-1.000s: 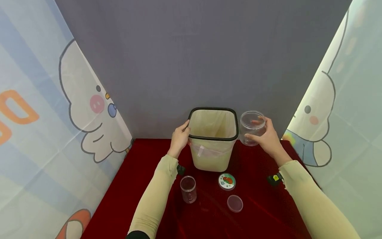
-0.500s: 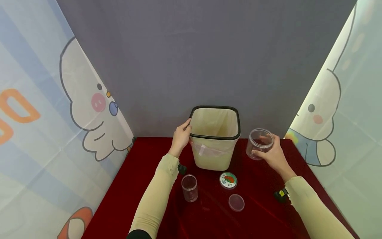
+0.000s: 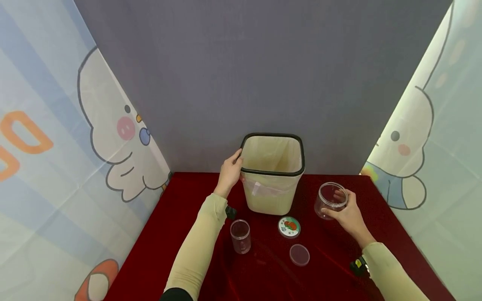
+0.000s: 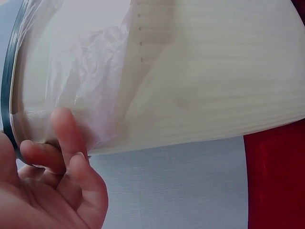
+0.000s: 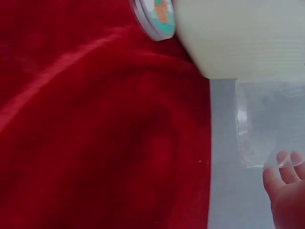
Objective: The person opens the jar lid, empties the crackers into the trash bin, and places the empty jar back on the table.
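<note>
A cream trash bin [image 3: 271,192] with a black rim and a clear liner folded over it stands at the table's back. My left hand [image 3: 229,172] grips its left rim; in the left wrist view several curled fingers [image 4: 71,138] lie by the liner. To the right of the bin, my right hand [image 3: 349,213] holds a wide clear plastic jar [image 3: 330,202], lidless and upright. The jar's base shows apart from the red cloth in the right wrist view. Nearer me stand a narrower clear jar [image 3: 241,237], a printed lid [image 3: 289,227] and a plain clear lid [image 3: 299,255].
Red velvet cloth [image 3: 180,234] covers the table. A grey wall [image 3: 211,83] rises close behind the bin, and printed cartoon curtains [image 3: 124,167] flank both sides.
My right hand has carried the wide jar down and to the right, away from the bin's rim. My left hand keeps its grip on the bin.
</note>
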Demonstrator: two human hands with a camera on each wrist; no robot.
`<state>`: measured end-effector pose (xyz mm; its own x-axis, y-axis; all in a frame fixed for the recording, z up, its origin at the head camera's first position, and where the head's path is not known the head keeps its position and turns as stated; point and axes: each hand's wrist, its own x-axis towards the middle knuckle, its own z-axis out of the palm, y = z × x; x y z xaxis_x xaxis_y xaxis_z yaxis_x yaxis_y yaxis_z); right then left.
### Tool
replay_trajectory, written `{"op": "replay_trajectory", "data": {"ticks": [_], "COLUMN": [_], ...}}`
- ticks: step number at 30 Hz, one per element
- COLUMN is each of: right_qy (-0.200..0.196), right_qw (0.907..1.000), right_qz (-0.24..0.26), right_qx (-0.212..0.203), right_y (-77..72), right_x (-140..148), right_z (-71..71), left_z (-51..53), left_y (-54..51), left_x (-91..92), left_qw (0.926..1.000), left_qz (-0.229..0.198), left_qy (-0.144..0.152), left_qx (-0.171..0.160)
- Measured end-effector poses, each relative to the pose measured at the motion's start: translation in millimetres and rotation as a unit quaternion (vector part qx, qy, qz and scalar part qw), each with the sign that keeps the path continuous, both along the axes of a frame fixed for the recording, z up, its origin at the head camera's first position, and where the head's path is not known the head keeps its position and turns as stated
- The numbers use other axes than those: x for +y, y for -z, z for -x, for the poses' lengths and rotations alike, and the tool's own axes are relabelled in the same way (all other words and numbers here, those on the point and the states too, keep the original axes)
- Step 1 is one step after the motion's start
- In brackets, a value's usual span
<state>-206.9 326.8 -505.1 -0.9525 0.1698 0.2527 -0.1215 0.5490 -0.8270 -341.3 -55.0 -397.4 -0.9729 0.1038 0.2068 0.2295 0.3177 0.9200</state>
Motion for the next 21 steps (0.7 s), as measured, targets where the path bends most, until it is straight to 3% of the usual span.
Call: {"op": "replay_trajectory", "data": {"ticks": [11, 21], "right_qy": [0.032, 0.021], "right_qw": [0.9992, 0.9976], "right_qz": [0.003, 0.021], "right_qx": [-0.021, -0.063], "right_y": [30.9, 54.9], "right_x": [0.7, -3.4], "right_z": [-13.2, -24.3], "left_z": [0.5, -0.2], "left_y": [-1.3, -0.8], "left_x": [0.1, 0.1], "left_qw": [0.9996, 0.9988], "left_qz": [-0.023, -0.033], "left_qy": [0.007, 0.01], "left_qx": [-0.012, -0.035]}}
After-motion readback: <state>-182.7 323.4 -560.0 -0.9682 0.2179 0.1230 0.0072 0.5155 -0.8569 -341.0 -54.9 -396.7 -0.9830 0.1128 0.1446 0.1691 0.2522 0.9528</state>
